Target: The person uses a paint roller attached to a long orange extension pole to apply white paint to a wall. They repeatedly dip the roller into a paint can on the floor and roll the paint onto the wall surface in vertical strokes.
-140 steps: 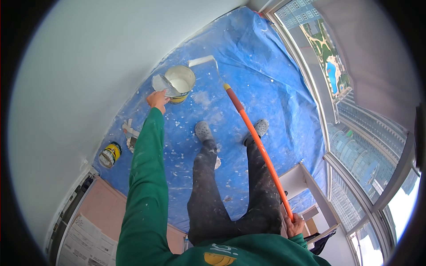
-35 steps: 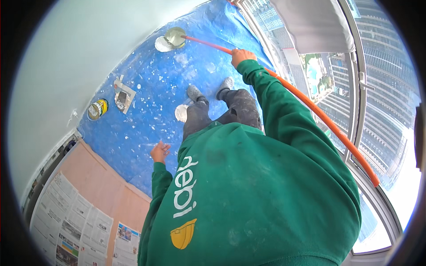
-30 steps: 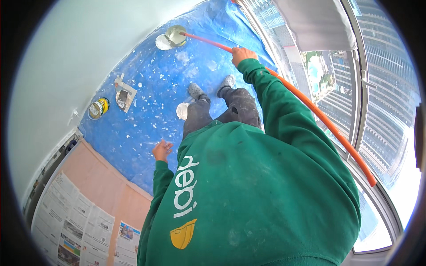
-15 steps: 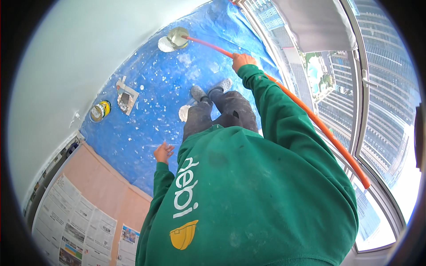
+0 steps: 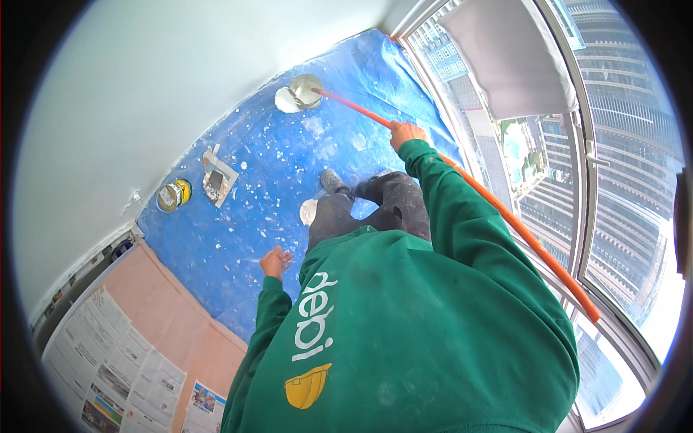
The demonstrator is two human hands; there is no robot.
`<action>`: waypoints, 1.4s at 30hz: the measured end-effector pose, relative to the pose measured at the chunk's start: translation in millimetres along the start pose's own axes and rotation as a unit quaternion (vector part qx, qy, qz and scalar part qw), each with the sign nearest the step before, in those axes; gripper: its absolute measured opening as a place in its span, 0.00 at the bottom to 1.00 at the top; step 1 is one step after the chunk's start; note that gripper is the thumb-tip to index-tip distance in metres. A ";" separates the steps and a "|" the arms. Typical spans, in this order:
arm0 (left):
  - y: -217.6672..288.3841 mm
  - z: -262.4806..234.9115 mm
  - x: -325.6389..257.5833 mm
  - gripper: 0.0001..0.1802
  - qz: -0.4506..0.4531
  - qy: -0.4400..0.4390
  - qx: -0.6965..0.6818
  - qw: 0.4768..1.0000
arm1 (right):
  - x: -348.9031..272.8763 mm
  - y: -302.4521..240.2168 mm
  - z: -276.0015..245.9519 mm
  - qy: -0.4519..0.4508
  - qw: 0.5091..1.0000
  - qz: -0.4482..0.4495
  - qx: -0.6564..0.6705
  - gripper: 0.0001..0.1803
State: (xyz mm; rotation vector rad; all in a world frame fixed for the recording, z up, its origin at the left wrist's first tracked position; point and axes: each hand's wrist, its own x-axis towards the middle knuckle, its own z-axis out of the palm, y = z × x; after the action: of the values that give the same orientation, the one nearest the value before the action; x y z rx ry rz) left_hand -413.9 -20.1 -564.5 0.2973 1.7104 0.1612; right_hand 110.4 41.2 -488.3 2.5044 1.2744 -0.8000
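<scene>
My right hand (image 5: 408, 134) is wrapped round a long orange pole (image 5: 520, 229), which slants from beside the window up to a round metal bucket (image 5: 309, 81). The pole's far end reaches into the bucket; what sits on that end is hard to make out. Against the bucket lies a round white lid (image 5: 287, 101). Low on my left side, my left hand (image 5: 276, 263) hangs over the floor sheet with its fingers apart and holds nothing.
Blue plastic sheeting (image 5: 238, 180), spotted with white, covers the floor. Along the left wall stand a yellow can (image 5: 175, 195) and a messy scraper-like tool on a pale board (image 5: 229, 177). Tall windows (image 5: 588, 162) line the right. Newspaper (image 5: 115, 361) lies over brown paper at lower left.
The whole view has shifted, so the bucket, sheet and cans sit lower and further right. My feet have moved closer beneath me. My right hand keeps its hold on the pole.
</scene>
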 end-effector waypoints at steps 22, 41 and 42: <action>-45.8 40.2 -15.5 0.15 -0.001 0.005 -0.001 1.000 | -110.2 120.7 67.9 0.101 0.988 -0.014 0.114 0.21; 1.2 335.8 -136.3 0.18 0.246 -0.146 0.014 0.958 | -212.4 335.0 23.0 -0.286 0.757 0.003 0.588 0.21; 6.1 363.8 -143.5 0.19 0.255 -0.176 0.030 0.950 | -223.1 343.4 19.1 -0.250 0.766 -0.029 0.592 0.21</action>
State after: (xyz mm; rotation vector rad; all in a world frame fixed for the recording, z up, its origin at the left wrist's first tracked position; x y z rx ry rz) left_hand -35.2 -77.9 -485.7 0.7669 1.2579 0.4117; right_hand 271.4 -324.4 -396.2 2.5472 0.6745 -2.7266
